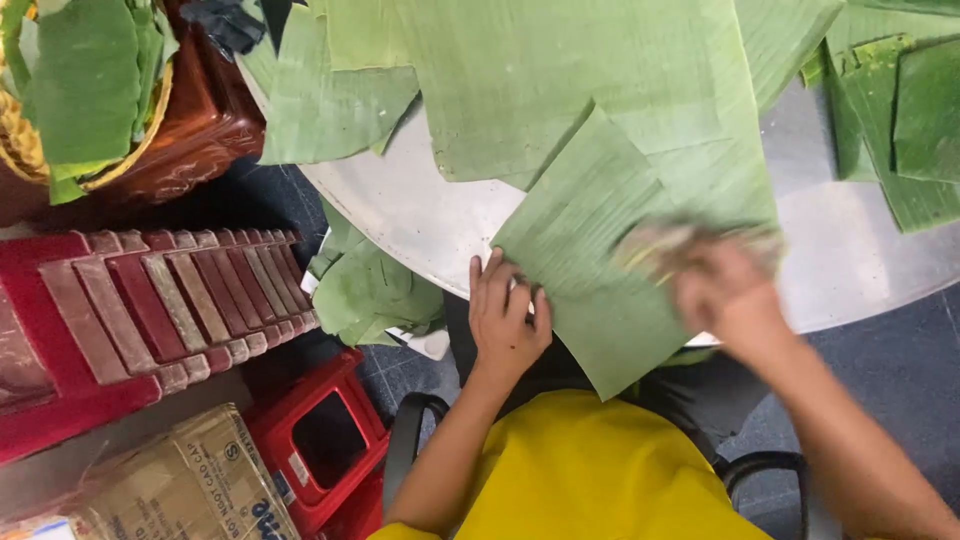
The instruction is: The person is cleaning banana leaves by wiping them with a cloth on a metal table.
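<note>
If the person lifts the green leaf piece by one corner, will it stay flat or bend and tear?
The leaf piece would probably droop: it looks thin, and its near corner already overhangs the table edge. It seems light, since the left hand pins its edge flat. Its fine parallel ribs suggest it may split along them. The right hand is blurred over it.

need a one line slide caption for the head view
Left hand pins a banana leaf piece on a round table while the blurred right hand wipes it.
</note>
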